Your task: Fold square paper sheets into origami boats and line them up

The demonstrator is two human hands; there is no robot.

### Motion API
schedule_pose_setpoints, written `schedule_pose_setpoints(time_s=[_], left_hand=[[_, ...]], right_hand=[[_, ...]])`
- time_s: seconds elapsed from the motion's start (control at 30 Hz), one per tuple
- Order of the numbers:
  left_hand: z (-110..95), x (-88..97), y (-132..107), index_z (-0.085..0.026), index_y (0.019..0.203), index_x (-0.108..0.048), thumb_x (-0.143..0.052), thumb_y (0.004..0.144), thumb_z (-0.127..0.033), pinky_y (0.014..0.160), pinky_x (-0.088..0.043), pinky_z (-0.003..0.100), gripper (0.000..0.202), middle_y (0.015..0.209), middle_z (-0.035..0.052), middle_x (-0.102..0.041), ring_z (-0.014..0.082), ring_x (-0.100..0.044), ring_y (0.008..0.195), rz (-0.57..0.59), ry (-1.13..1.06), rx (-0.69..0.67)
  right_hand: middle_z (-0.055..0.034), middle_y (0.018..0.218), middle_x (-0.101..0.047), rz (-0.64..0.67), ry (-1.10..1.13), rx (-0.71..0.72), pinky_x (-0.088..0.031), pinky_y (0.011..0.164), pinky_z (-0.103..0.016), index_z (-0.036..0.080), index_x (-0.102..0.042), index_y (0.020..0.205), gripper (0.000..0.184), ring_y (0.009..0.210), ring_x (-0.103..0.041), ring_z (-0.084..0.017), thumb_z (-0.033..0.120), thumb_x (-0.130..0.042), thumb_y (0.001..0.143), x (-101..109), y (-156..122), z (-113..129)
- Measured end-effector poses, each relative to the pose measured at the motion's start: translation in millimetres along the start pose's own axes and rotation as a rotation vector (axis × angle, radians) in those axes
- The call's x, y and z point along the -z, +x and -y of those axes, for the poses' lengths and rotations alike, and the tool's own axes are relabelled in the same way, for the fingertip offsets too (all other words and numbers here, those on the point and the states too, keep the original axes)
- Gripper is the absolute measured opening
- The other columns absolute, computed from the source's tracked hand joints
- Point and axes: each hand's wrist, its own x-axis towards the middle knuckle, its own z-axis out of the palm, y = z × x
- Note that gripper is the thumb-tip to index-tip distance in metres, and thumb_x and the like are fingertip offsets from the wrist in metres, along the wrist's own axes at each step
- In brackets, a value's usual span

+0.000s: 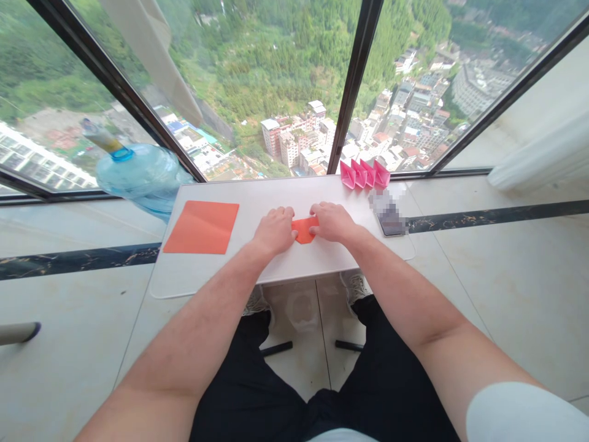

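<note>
Left hand (275, 228): knuckles up, fingers curled narrow, fingertips pressed down on the left part of the folded orange paper (304, 231). Right hand (332, 222): same posture, fingers curled, fingertips on the right part of the paper. Whether the fingers pinch a flap or only press it flat cannot be told.

Folded orange paper: small, lying flat on the desk (276, 195), midway between the left and right edges and closer to the near edge than to the far edge. Only its middle shows between the two hands. Both forearms cross the near edge of the desk.

Left of the left hand, apart from it: a flat square orange sheet (201, 227), lying near the left edge of the desk.

Right of the right hand, near the right edge: a phone (389, 216), flat, its screen blurred.

Far right corner of the desk: a row of pink folded paper pieces (365, 174), standing upright and touching one another, just beyond the phone.

Off the desk, beside its far left corner: a blue water jug (138, 177), lying on its side against the window frame (354, 80).

Below the near edge: the person's black trousers (248, 393) over a pale tiled floor (69, 319).
</note>
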Motion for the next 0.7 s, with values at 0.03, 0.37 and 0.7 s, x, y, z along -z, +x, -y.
schedule_pose_setpoints(time_s=[0.03, 0.37, 0.7], left_hand=[[-0.2, 0.1, -0.1, -0.015, 0.124, -0.056, -0.058, 0.084, -0.026, 0.099, -0.044, 0.040, 0.041, 0.122, 0.0138, -0.061, 0.0288, -0.055, 0.115, 0.002, -0.003, -0.003], [2.7, -2.8, 0.4, -0.017, 0.110, -0.061, -0.058, 0.083, -0.023, 0.096, -0.045, 0.040, 0.028, 0.115, 0.0123, -0.063, 0.0288, -0.055, 0.113, -0.023, -0.046, -0.017], [0.4, -5.1, 0.3, -0.017, 0.108, -0.065, -0.058, 0.085, -0.025, 0.099, -0.043, 0.042, 0.025, 0.114, 0.0131, -0.060, 0.0296, -0.053, 0.115, -0.008, -0.036, -0.024]], right_hand=[[-0.0109, 0.116, -0.064, -0.003, 0.007, 0.009, -0.042, 0.090, -0.036, 0.018, -0.061, 0.122, 0.043, 0.104, -0.059, -0.026, 0.035, -0.068, 0.083, -0.3, 0.2, -0.2], [-0.0090, 0.110, -0.064, -0.060, 0.028, 0.143, -0.040, 0.092, -0.034, 0.019, -0.070, 0.109, 0.028, 0.105, -0.056, -0.024, 0.030, -0.067, 0.083, -7.7, 2.1, -8.8], [-0.0090, 0.111, -0.065, -0.053, 0.054, 0.158, -0.040, 0.093, -0.033, 0.019, -0.072, 0.109, 0.027, 0.106, -0.054, -0.024, 0.029, -0.067, 0.084, -10.4, 2.1, -11.5]])
